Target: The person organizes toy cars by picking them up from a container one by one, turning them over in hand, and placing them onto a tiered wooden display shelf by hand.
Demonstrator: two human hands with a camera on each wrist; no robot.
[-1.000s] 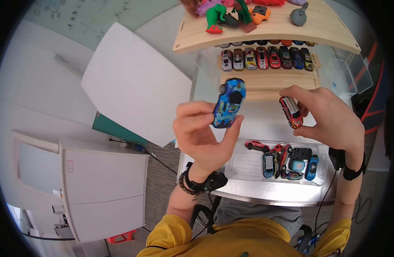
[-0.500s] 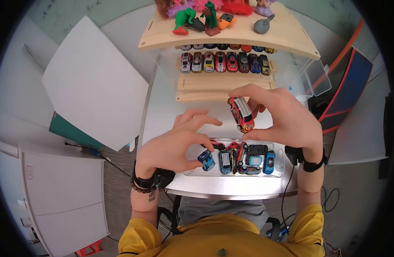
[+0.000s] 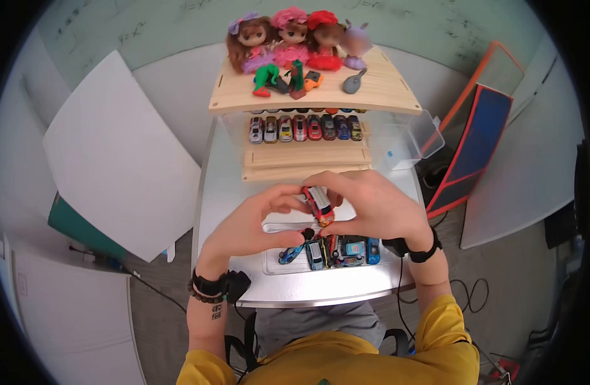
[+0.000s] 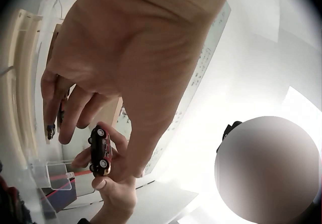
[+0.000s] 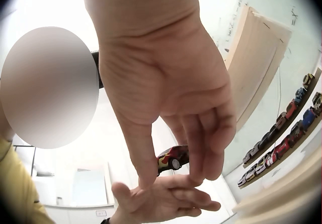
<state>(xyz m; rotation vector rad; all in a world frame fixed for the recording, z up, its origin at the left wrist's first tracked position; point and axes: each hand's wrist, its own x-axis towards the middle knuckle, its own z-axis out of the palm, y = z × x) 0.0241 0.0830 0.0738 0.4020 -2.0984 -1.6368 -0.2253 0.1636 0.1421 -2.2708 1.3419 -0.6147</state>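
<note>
Red toy car [image 3: 319, 206] pinched mid-frame, its long axis a steep diagonal.
One end points upper left, the other lower right; which is the nose, I cannot tell. The right hand's [image 3: 379, 206] thumb and fingers grip it above the clear tray [image 3: 270, 255]; the left hand [image 3: 248, 223], beside it, has fingers and thumb apart.

Head view: high, facing forward-down over table [image 3: 295, 289]
Left-wrist view: close on left hand [image 4: 121, 68], facing toy car [image 4: 100, 151]
Right-wrist view: equally close on right hand [image 5: 166, 88]
All share: toy car, both hands
</note>
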